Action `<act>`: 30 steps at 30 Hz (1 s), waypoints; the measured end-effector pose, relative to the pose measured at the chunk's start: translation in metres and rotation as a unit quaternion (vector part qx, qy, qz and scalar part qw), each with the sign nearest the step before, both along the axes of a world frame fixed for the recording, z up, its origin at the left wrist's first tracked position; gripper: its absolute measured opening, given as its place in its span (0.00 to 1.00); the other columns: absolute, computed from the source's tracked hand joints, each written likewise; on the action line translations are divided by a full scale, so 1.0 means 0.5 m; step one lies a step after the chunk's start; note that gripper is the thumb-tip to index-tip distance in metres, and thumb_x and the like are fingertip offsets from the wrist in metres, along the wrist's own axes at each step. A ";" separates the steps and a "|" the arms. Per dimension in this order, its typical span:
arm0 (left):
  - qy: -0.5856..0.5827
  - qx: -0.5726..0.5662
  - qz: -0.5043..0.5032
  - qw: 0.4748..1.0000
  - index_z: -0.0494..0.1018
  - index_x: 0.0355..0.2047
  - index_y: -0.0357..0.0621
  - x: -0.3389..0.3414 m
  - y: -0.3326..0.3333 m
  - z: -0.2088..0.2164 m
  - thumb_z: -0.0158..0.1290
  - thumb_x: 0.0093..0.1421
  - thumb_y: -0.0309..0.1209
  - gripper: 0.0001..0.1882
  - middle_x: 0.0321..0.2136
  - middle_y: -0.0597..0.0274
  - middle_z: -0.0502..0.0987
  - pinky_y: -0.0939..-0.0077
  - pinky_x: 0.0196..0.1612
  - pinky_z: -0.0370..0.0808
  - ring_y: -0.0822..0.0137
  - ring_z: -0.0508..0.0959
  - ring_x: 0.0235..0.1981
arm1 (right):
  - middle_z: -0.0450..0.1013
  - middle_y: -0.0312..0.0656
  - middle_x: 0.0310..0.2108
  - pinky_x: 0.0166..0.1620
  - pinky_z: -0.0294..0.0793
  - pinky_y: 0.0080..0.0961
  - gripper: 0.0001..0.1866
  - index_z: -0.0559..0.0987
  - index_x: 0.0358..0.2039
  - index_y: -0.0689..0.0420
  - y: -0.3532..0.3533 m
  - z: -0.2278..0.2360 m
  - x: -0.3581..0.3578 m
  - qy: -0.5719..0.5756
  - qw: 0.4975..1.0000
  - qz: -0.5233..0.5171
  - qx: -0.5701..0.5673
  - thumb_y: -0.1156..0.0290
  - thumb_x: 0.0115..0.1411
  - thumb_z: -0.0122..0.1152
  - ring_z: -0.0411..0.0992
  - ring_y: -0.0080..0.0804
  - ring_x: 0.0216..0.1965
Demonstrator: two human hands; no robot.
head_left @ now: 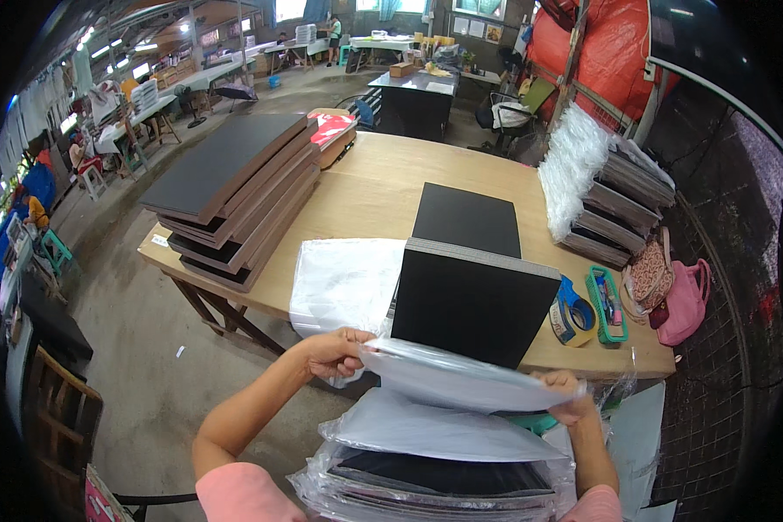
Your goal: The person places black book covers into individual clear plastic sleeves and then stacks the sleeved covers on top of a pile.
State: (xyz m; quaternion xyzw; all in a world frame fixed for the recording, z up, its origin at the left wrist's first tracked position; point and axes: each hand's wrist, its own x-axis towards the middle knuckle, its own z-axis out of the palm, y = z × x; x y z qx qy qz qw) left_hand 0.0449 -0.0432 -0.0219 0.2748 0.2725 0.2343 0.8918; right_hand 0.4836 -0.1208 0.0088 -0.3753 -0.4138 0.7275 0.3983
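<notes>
My left hand [335, 352] pinches the left end of a white sheet in clear plastic [461, 374]. The fingers of my right hand [564, 396] are closed on its right end, which is a little blurred. The sheet hangs over a pile of plastic-wrapped packs [444, 435] close to my body; white and black faces show through the film. Just beyond it, on the wooden table [383, 174], a large black panel [474, 300] with a grey edge stands tilted. Behind this is another black panel [465, 213], and to its left lie white plastic sheets [344, 283].
A tall stack of dark boards [244, 187] occupies the table's left side. Plastic-wrapped boards [609, 196] are piled at the far right. Tape rolls [574, 313], a green basket [607, 304] with small items and a pink bag [685, 300] line the right edge. People work at distant tables.
</notes>
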 end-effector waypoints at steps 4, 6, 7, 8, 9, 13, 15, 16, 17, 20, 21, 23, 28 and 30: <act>-0.033 -0.059 0.000 0.998 0.73 0.42 0.37 -0.029 -0.039 -0.224 0.53 0.60 0.28 0.11 0.35 0.60 0.78 0.82 0.25 0.75 0.74 0.78 0.27 | 0.71 0.44 0.34 0.45 0.62 0.24 0.09 0.80 0.22 0.66 -0.025 -0.154 0.013 -0.070 0.997 -0.003 -0.024 0.72 0.46 0.66 0.67 0.31 0.41; 0.031 -0.072 0.034 0.996 0.74 0.40 0.38 -0.005 -0.071 -0.256 0.53 0.60 0.28 0.09 0.34 0.62 0.78 0.79 0.29 0.77 0.73 0.79 0.30 | 0.71 0.44 0.34 0.47 0.60 0.23 0.07 0.79 0.20 0.64 -0.045 -0.206 0.002 -0.100 0.992 -0.038 -0.064 0.74 0.45 0.66 0.66 0.30 0.42; 0.025 -0.083 0.033 0.996 0.74 0.40 0.38 0.008 -0.083 -0.270 0.53 0.60 0.28 0.09 0.35 0.62 0.78 0.77 0.31 0.78 0.71 0.79 0.31 | 0.70 0.42 0.36 0.44 0.63 0.20 0.06 0.79 0.20 0.64 -0.055 -0.258 0.017 -0.105 0.989 -0.059 -0.081 0.75 0.46 0.66 0.67 0.29 0.39; 0.020 -0.095 0.037 0.995 0.74 0.40 0.37 0.012 -0.103 -0.282 0.53 0.60 0.28 0.09 0.36 0.62 0.79 0.74 0.33 0.79 0.70 0.80 0.33 | 0.72 0.41 0.32 0.40 0.64 0.20 0.05 0.80 0.22 0.65 -0.060 -0.286 0.017 -0.118 0.988 -0.057 -0.084 0.76 0.47 0.65 0.69 0.28 0.36; 0.043 -0.093 0.037 0.994 0.75 0.38 0.37 0.017 -0.107 -0.326 0.54 0.59 0.28 0.09 0.35 0.61 0.79 0.75 0.33 0.79 0.70 0.80 0.32 | 0.73 0.40 0.28 0.36 0.66 0.20 0.06 0.81 0.25 0.66 -0.061 -0.311 0.021 -0.131 0.986 -0.056 -0.087 0.76 0.48 0.63 0.70 0.27 0.32; 0.396 0.057 0.176 0.899 0.77 0.34 0.38 -0.068 -0.140 -0.465 0.57 0.56 0.30 0.09 0.29 0.59 0.80 0.76 0.31 0.78 0.69 0.80 0.30 | 0.73 0.38 0.20 0.27 0.64 0.18 0.06 0.80 0.23 0.65 -0.048 -0.369 -0.014 -0.232 0.965 -0.047 -0.114 0.74 0.49 0.63 0.69 0.23 0.23; 0.559 0.194 0.488 0.642 0.76 0.33 0.34 -0.159 -0.147 -0.466 0.55 0.58 0.30 0.10 0.22 0.59 0.78 0.71 0.30 0.75 0.64 0.78 0.23 | 0.73 0.37 0.18 0.25 0.63 0.17 0.07 0.81 0.22 0.64 -0.033 -0.410 -0.048 -0.268 0.959 -0.066 -0.066 0.73 0.50 0.63 0.68 0.21 0.20; 0.527 0.256 0.598 0.547 0.74 0.36 0.34 -0.088 -0.080 -0.380 0.56 0.57 0.34 0.14 0.25 0.58 0.76 0.70 0.33 0.74 0.64 0.76 0.26 | 0.74 0.39 0.20 0.25 0.64 0.18 0.08 0.81 0.22 0.64 -0.051 -0.478 0.041 -0.287 0.954 -0.091 0.001 0.71 0.50 0.64 0.68 0.20 0.21; 0.482 0.298 0.633 0.527 0.73 0.38 0.35 -0.087 -0.060 -0.300 0.55 0.57 0.36 0.15 0.30 0.58 0.74 0.70 0.38 0.72 0.65 0.73 0.31 | 0.75 0.39 0.20 0.26 0.66 0.19 0.08 0.81 0.22 0.64 -0.051 -0.489 0.045 -0.273 0.955 -0.112 -0.011 0.71 0.49 0.65 0.70 0.21 0.21; 0.432 0.402 0.593 0.548 0.73 0.41 0.40 -0.102 -0.007 -0.147 0.61 0.52 0.40 0.21 0.47 0.51 0.66 0.70 0.46 0.69 0.61 0.68 0.47 | 0.76 0.41 0.20 0.28 0.70 0.24 0.09 0.81 0.21 0.64 -0.050 -0.496 0.037 -0.304 0.944 -0.120 -0.030 0.70 0.45 0.68 0.72 0.25 0.23; 0.525 0.479 0.525 0.469 0.72 0.41 0.39 -0.086 0.022 -0.110 0.60 0.52 0.40 0.21 0.49 0.51 0.65 0.71 0.46 0.68 0.62 0.67 0.48 | 0.76 0.42 0.20 0.29 0.71 0.25 0.10 0.81 0.20 0.64 -0.045 -0.489 0.055 -0.367 0.924 -0.105 -0.025 0.68 0.44 0.68 0.73 0.26 0.22; 0.637 0.528 0.409 0.384 0.72 0.40 0.39 -0.059 0.083 -0.071 0.61 0.50 0.39 0.22 0.49 0.51 0.66 0.71 0.45 0.69 0.61 0.68 0.48 | 0.76 0.44 0.20 0.30 0.72 0.29 0.13 0.81 0.20 0.63 -0.017 -0.443 0.094 -0.512 0.857 -0.025 0.045 0.65 0.43 0.70 0.74 0.29 0.23; 0.471 0.410 0.436 0.648 0.70 0.32 0.39 -0.163 0.193 -0.068 0.61 0.46 0.28 0.14 0.37 0.50 0.78 0.72 0.38 0.73 0.63 0.77 0.35 | 0.74 0.40 0.26 0.32 0.72 0.26 0.14 0.79 0.29 0.59 0.082 0.035 -0.132 -0.373 0.851 0.188 0.319 0.62 0.49 0.69 0.74 0.32 0.29; 0.345 0.447 0.478 0.673 0.67 0.30 0.38 -0.141 0.200 -0.060 0.58 0.48 0.20 0.11 0.32 0.53 0.79 0.76 0.38 0.73 0.68 0.77 0.33 | 0.74 0.42 0.31 0.35 0.72 0.25 0.14 0.76 0.35 0.61 0.122 0.151 -0.265 -0.295 0.827 0.179 0.443 0.67 0.51 0.67 0.74 0.31 0.34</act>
